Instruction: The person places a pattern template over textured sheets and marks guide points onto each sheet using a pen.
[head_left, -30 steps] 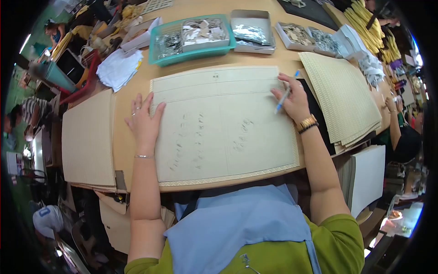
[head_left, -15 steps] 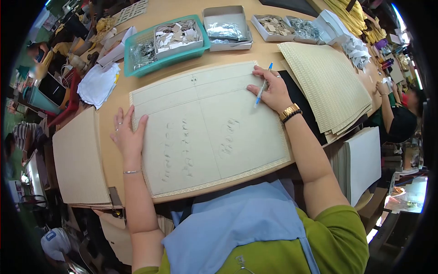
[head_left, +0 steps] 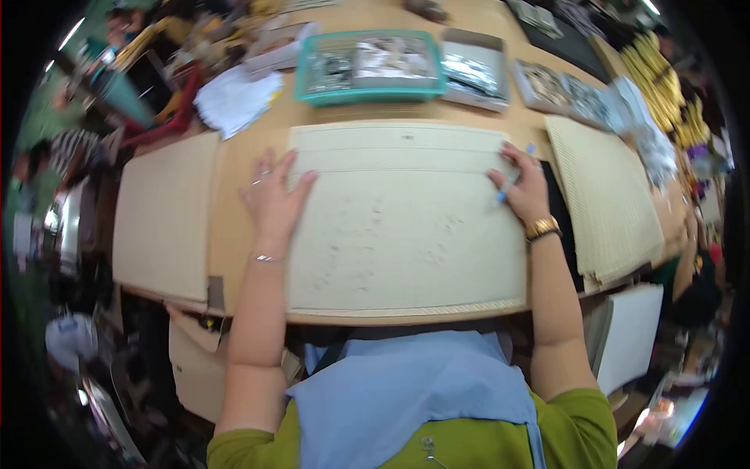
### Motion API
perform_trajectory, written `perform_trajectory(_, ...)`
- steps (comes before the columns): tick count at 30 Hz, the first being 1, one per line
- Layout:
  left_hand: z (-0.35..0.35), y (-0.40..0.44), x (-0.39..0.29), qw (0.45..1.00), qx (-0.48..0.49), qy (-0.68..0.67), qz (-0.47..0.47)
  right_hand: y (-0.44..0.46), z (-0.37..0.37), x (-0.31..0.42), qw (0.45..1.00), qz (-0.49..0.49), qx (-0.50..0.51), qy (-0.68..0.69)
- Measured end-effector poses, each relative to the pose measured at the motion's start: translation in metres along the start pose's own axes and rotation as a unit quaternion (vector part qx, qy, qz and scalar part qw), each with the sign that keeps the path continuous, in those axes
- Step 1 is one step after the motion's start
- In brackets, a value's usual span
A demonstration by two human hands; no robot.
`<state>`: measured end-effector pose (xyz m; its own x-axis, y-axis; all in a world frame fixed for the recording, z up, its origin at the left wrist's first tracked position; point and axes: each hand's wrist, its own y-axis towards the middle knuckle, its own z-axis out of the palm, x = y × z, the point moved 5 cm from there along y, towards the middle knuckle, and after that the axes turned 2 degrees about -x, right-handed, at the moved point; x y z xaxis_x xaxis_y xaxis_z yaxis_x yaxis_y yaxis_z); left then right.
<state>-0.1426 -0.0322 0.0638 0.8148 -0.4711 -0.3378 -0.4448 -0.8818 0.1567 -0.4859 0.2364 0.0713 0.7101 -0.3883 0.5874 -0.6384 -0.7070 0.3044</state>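
Note:
A large cream sheet (head_left: 406,234) with ruled lines and blurred handwriting lies flat at the table's front edge. My left hand (head_left: 275,195) rests at its left edge, fingers spread, thumb over the sheet. At the upper right edge, my right hand (head_left: 528,186) holds a blue-and-white pen (head_left: 502,192) between its fingers while thumb and fingertips touch the sheet. Part of the pen is hidden behind the fingers. A dark flat piece (head_left: 561,211) shows just right of the sheet.
Stacked cream sheets lie left (head_left: 164,219) and textured woven-look sheets right (head_left: 605,195). Behind stand a teal basket (head_left: 367,97), a box of plastic packets (head_left: 473,74) and boxes of small pieces (head_left: 543,86). White pieces (head_left: 238,102) lie back left. A co-worker's arm (head_left: 687,250) shows far right.
The view has turned, so the sheet now appears squarer to me and shifted right. Both hands stay at its edges, and the pen remains in my right hand. The picture is blurrier.

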Motion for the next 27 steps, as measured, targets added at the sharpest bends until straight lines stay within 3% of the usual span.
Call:
perform_trajectory(5, -0.002, -0.001, -0.001, 0.999, -0.010, -0.035, 0.007, 0.000, 0.006, -0.011, 0.998, -0.005, -0.001, 0.062)
perform_trajectory(23, -0.002, -0.001, -0.004, 1.000, -0.007, -0.018, 0.011, -0.001, 0.004, -0.005, 0.998, -0.007, -0.009, 0.060)
perform_trajectory(27, -0.003, -0.001, -0.011, 0.998, -0.030, 0.011, 0.049, -0.002, 0.004, -0.004, 0.998, 0.000, -0.015, 0.060)
